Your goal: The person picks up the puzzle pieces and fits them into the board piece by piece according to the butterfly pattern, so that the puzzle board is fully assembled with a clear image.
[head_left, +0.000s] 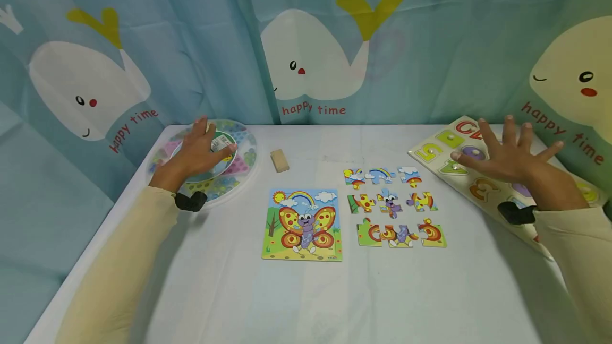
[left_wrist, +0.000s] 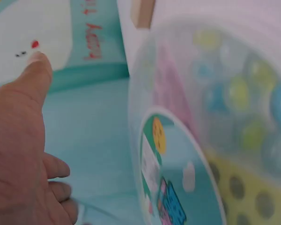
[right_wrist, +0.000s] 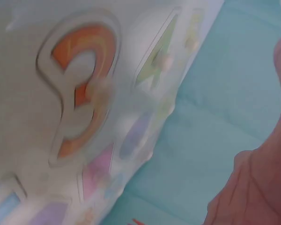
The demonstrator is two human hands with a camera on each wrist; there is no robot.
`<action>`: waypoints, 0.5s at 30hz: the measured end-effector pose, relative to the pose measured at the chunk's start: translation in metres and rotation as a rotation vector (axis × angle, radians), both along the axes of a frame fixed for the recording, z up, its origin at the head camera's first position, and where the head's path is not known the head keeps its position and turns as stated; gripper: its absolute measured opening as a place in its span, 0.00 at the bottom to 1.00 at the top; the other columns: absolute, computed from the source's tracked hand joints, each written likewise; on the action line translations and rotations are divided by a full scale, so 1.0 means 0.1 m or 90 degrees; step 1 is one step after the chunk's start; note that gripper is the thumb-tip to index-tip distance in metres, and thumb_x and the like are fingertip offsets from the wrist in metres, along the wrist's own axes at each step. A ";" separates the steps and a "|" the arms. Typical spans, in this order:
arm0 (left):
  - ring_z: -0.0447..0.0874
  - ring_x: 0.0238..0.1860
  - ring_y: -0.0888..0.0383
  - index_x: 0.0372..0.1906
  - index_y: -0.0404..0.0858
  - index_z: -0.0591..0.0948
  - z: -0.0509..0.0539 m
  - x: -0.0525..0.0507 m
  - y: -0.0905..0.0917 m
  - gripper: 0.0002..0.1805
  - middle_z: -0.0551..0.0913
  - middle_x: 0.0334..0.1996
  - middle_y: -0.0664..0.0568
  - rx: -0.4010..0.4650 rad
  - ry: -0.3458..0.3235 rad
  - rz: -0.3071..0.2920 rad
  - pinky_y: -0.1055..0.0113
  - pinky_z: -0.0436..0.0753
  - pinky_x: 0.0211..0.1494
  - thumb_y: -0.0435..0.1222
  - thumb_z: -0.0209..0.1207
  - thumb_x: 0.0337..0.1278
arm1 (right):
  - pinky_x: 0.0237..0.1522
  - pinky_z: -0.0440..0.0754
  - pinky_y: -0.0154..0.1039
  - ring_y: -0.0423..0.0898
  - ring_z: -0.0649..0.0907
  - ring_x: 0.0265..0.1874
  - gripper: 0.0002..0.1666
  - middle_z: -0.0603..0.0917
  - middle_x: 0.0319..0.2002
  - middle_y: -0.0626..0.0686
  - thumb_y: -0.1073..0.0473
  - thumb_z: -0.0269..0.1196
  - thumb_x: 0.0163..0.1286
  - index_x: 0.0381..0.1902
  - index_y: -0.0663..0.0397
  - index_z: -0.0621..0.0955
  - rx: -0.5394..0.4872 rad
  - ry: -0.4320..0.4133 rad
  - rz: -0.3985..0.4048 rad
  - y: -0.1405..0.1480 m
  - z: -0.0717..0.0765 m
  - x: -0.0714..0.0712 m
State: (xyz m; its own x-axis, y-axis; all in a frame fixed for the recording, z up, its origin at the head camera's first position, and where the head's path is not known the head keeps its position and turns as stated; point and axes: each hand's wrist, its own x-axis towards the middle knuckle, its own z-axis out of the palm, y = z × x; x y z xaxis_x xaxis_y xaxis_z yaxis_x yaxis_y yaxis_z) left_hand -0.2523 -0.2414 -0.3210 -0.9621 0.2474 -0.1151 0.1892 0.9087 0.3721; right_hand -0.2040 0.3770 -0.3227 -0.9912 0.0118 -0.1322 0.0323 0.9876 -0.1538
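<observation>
My left hand point(head_left: 195, 153) hovers over a round clear-lidded case of beads point(head_left: 246, 142) at the table's left, fingers extended and holding nothing. In the left wrist view the thumb stands apart from the case's lid point(left_wrist: 178, 70). Spread wide, my right hand point(head_left: 511, 158) is above a wooden number puzzle board point(head_left: 447, 174) on the right. An orange 3 point(right_wrist: 103, 51) with a knob shows in the right wrist view. Between the hands lie a square butterfly picture board point(head_left: 302, 224) and several loose jigsaw pieces point(head_left: 391, 203) laid out in rows.
A small wooden block point(head_left: 279, 160) lies on the white table point(head_left: 215, 291) beside the bead case. Behind the table hangs a blue curtain point(head_left: 201, 41) printed with whales, which also runs along both sides.
</observation>
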 end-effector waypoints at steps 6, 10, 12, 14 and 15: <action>0.37 0.75 0.37 0.76 0.29 0.45 0.07 0.14 0.11 0.48 0.35 0.77 0.40 0.051 0.009 -0.062 0.38 0.48 0.70 0.55 0.52 0.69 | 0.42 0.26 0.86 0.77 0.22 0.62 0.60 0.25 0.69 0.76 0.27 0.47 0.67 0.76 0.51 0.29 -0.085 -0.032 0.046 -0.06 0.05 0.02; 0.46 0.73 0.35 0.75 0.29 0.52 0.10 0.26 0.20 0.42 0.42 0.77 0.39 0.069 0.042 -0.105 0.39 0.54 0.69 0.47 0.55 0.69 | 0.49 0.35 0.85 0.77 0.29 0.66 0.58 0.36 0.72 0.76 0.33 0.53 0.69 0.77 0.56 0.37 -0.141 -0.024 0.080 -0.09 0.03 0.03; 0.51 0.72 0.35 0.74 0.29 0.56 0.10 0.32 0.23 0.39 0.45 0.76 0.39 0.072 0.052 -0.121 0.39 0.57 0.68 0.46 0.56 0.69 | 0.53 0.42 0.82 0.77 0.36 0.68 0.56 0.40 0.72 0.75 0.37 0.55 0.70 0.77 0.55 0.39 -0.175 -0.027 0.095 -0.11 0.02 0.05; 0.54 0.71 0.36 0.72 0.29 0.60 0.08 0.37 0.25 0.37 0.49 0.76 0.39 0.076 0.059 -0.135 0.38 0.57 0.68 0.46 0.57 0.68 | 0.56 0.47 0.79 0.79 0.43 0.67 0.55 0.43 0.72 0.76 0.39 0.56 0.71 0.78 0.53 0.38 -0.198 -0.037 0.101 -0.13 0.01 0.08; 0.55 0.71 0.37 0.72 0.29 0.62 0.07 0.40 0.26 0.36 0.51 0.75 0.38 0.080 0.059 -0.140 0.38 0.57 0.68 0.45 0.57 0.68 | 0.56 0.50 0.79 0.79 0.46 0.67 0.54 0.45 0.71 0.77 0.39 0.56 0.71 0.78 0.51 0.39 -0.209 -0.040 0.102 -0.15 0.01 0.09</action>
State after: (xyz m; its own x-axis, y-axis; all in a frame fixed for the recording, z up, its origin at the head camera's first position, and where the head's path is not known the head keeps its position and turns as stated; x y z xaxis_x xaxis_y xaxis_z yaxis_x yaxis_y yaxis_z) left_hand -0.2128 -0.2157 -0.3142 -0.8886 0.4583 0.0166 0.4157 0.7897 0.4512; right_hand -0.1945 0.3622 -0.3218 -0.9668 -0.1960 -0.1637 -0.0993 0.8791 -0.4662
